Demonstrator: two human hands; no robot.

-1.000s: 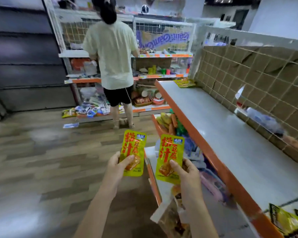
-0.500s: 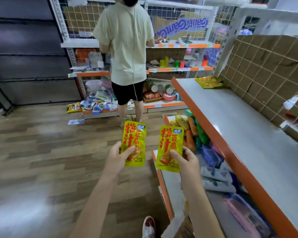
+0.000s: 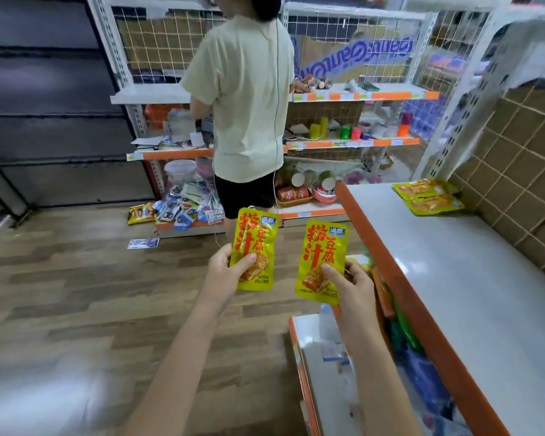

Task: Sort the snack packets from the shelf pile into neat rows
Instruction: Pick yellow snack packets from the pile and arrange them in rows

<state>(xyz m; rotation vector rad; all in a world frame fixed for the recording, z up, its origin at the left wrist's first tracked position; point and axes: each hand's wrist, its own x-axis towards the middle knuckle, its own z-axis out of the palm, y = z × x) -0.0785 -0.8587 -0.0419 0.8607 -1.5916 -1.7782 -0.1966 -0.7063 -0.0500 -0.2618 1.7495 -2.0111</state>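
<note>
My left hand [image 3: 225, 270] pinches a yellow snack packet [image 3: 255, 243] with red characters, held upright over the floor. My right hand [image 3: 351, 286] pinches a second identical yellow packet [image 3: 321, 256] just left of the shelf's orange edge. Both packets face me, side by side and apart. Two more yellow packets [image 3: 427, 196] lie flat at the far end of the grey shelf top [image 3: 472, 278], close to the brown grid backing.
A person in a pale shirt [image 3: 246, 99] stands ahead at another shelf unit [image 3: 353, 96]. Packets [image 3: 186, 204] spill on the floor by its base. A lower shelf [image 3: 400, 341] under the grey top holds mixed goods. Wooden floor lies to the left.
The view has swung left and forward along the shelf. The far yellow packets now appear nearer. Both hands keep their packets, held a little higher and further apart.
</note>
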